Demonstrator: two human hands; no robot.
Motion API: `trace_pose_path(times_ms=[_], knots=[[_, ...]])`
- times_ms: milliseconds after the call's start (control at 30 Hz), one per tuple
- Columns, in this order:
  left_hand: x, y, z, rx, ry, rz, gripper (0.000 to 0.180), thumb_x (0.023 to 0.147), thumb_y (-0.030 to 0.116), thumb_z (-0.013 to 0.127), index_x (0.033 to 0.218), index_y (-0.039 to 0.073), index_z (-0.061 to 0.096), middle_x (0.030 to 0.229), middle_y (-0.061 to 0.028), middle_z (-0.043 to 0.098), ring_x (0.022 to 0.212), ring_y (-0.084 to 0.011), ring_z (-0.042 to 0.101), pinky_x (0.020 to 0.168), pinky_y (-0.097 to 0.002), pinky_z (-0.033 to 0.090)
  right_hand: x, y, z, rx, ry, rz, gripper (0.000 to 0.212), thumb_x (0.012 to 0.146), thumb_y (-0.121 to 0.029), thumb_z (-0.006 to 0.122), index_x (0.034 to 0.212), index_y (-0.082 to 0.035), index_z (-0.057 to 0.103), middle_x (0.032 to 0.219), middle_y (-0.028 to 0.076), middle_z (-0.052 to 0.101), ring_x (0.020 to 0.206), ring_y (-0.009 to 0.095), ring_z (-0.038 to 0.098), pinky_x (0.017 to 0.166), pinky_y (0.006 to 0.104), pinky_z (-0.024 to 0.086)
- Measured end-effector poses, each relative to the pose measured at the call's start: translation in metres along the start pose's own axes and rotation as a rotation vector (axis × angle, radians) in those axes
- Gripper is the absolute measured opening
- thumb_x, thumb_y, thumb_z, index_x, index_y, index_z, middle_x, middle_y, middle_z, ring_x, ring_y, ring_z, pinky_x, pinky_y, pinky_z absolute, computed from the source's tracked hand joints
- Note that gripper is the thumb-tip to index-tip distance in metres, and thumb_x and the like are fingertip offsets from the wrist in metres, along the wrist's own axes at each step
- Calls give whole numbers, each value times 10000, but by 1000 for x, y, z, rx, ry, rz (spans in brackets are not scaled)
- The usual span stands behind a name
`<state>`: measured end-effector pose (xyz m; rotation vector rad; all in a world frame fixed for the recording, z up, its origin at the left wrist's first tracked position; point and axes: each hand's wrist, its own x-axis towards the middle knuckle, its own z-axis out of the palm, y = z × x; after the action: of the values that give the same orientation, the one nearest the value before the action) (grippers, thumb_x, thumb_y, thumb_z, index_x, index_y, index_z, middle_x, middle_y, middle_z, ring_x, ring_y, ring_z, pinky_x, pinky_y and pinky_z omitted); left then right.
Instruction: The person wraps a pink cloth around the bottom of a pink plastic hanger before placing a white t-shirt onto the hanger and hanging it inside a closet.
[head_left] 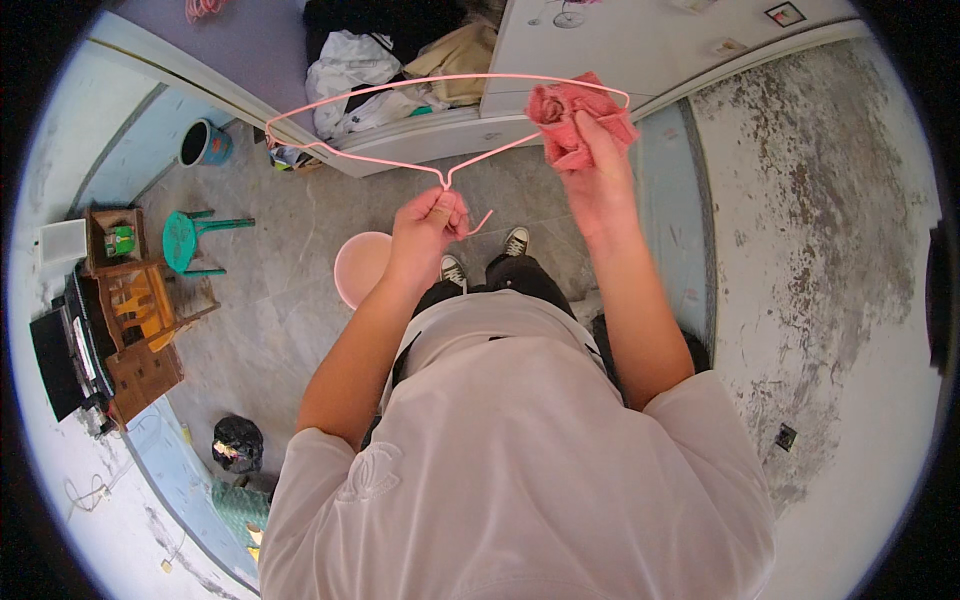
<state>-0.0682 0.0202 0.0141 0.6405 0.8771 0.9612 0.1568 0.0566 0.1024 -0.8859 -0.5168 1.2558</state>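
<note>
A pink wire clothes hanger (385,88) is held up in front of me, its hook end toward my body and its long bar away from me. My left hand (430,228) is closed around the hanger's neck, and the hook sticks out to its right. With my right hand (598,180) I grip a bunched pink-red cloth (570,120), which is pressed around the hanger's right corner. The thumb lies on top of the cloth; the other fingers are mostly hidden under it.
Ahead is an open wardrobe compartment with piled clothes (352,72) beside a white door (600,45). A pink basin (360,268) stands on the floor by my feet. To the left are a green stool (182,242), a blue bin (207,145), wooden furniture (145,380) and a black bag (238,445).
</note>
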Motion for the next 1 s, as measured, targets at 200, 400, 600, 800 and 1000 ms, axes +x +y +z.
trace_pose_path(times_ms=[200,400,600,800,1000], knots=[[4,-3,29,-33,-56,-28,229,1092,170,566,954,11,656,837,-53,625,752,-176,612,703,-329,521,-28,48,15,-254,-167,156,268,924,-175,786,1152,-81,680,1013,14,734,914,127,694,747,278,545],[0,-10,17,-53,-29,-13,144,1074,162,599,1021,44,661,902,-46,642,811,-191,635,714,-341,516,-31,49,17,-245,-169,222,274,892,-136,807,1129,-72,685,1042,16,726,940,120,683,766,292,547],[-15,0,-9,-75,-42,-22,211,1094,167,560,984,15,657,880,-54,640,765,-172,631,700,-322,533,3,-10,-20,-158,-46,104,358,983,-164,706,1310,-62,601,1244,60,693,1149,174,665,925,328,538],[-19,18,-12,71,-165,-92,281,1097,270,579,1123,13,690,974,-72,701,782,-178,640,688,-317,507,7,-30,-47,-172,-6,19,432,981,-156,704,1375,-45,566,1294,69,683,1188,198,666,989,335,528],[-3,43,-25,23,-53,20,313,1094,254,589,1195,-17,709,1128,-144,760,650,-87,505,592,-241,406,-8,-23,-51,-420,-119,106,393,913,-134,789,1259,-31,633,1170,56,715,1049,157,696,909,327,560]])
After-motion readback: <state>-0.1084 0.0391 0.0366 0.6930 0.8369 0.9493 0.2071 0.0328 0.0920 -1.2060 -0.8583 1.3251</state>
